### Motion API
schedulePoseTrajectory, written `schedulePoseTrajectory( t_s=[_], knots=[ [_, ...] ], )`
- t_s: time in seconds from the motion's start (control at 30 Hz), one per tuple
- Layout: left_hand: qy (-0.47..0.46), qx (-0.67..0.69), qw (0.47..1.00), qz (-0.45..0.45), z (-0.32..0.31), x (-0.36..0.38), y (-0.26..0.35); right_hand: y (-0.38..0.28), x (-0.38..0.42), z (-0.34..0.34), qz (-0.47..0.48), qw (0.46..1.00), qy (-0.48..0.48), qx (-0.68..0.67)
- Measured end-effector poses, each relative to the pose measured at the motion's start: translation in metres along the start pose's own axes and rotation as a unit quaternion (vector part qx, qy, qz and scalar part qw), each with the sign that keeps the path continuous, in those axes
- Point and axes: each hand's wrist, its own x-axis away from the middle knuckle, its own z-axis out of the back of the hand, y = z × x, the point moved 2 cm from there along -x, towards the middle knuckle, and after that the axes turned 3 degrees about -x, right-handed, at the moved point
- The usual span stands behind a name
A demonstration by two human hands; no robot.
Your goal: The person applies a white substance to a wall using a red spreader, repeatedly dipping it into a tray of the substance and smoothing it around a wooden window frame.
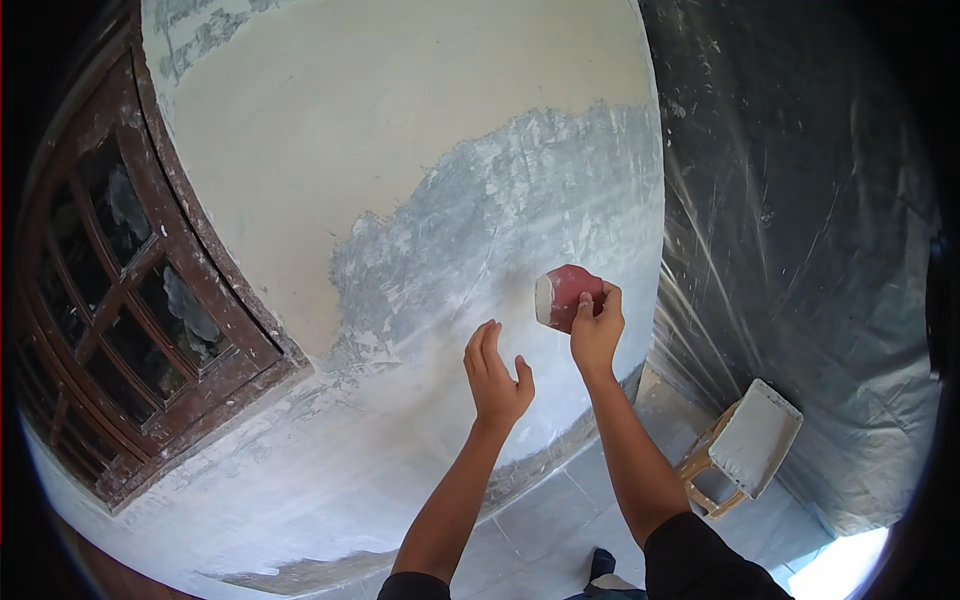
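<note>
The right hand (596, 335) grips a red sanding block (567, 297), fingers closed around its edge, and presses it flat against the wall (400, 150). The block sits at the lower right of the grey, scraped patch (480, 230), at 3 o'clock from the frame centre. The left hand (497, 375) is raised at 8 o'clock from the block, fingers extended and together, holding nothing, close to the wall surface. A brown wooden window frame (130, 290) lies at 9 o'clock. Plastic sheeting (800, 200) covers the adjacent surface at 3 o'clock. A white tray (757, 437) rests on a small wooden stool (703, 470) at 4 o'clock, on the tiled floor (550, 510).
</note>
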Motion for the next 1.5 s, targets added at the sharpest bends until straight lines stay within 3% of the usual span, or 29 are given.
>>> schedulePoseTrajectory(
  t_s=[0.5, 0.7, 1.0, 1.23, 1.5],
  knots=[
    [-0.195, 0.198, 0.956, 0.099, -0.182, 0.083, 0.136, 0.108, -0.032, 0.222, -0.093, 0.970, 0.134, 0.178],
    [-0.247, 0.268, 0.926, 0.103, -0.220, 0.124, 0.170, 0.134, -0.011, 0.301, -0.147, 0.941, 0.162, 0.257],
    [-0.414, 0.321, 0.843, 0.120, -0.255, 0.185, 0.203, 0.131, 0.030, 0.394, -0.174, 0.895, 0.249, 0.327],
    [-0.447, 0.330, 0.827, 0.091, -0.277, 0.227, 0.232, 0.127, 0.055, 0.457, -0.189, 0.880, 0.261, 0.349],
    [-0.575, 0.301, 0.740, 0.178, -0.319, 0.284, 0.263, 0.152, 0.068, 0.505, -0.217, 0.871, 0.259, 0.356]
  ],
)
